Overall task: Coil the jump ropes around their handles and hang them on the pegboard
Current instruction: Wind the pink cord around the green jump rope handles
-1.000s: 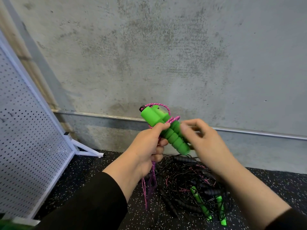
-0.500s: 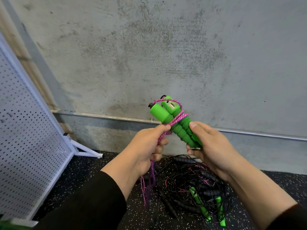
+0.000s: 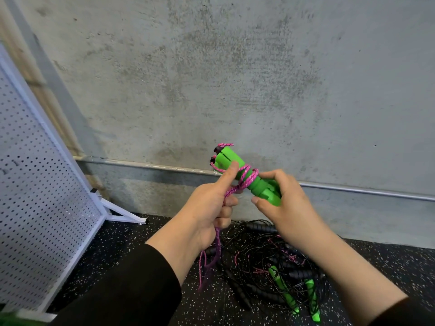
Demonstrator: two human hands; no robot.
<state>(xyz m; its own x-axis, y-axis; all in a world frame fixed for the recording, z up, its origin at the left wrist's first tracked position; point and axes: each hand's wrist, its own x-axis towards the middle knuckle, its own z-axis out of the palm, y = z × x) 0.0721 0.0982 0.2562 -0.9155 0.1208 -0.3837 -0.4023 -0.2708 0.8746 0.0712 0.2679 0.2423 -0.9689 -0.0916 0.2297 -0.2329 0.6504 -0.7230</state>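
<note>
- Right hand grips the paired green handles at their lower end.
- Left hand pinches the pink rope, thumb pressing a wrap down.
- A few turns are on; loose rope hangs below.
- More ropes lie tangled on the floor; the pegboard shows nothing hung.

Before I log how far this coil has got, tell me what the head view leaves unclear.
- Lower end of the green handles: covered by the right hand.
- Pink rope: its run through the left hand is hidden by the fingers.
- Pegboard: cut off by the left edge; no pegs can be made out.
- Floor pile: too tangled to count ropes, partly behind the right forearm.
</note>
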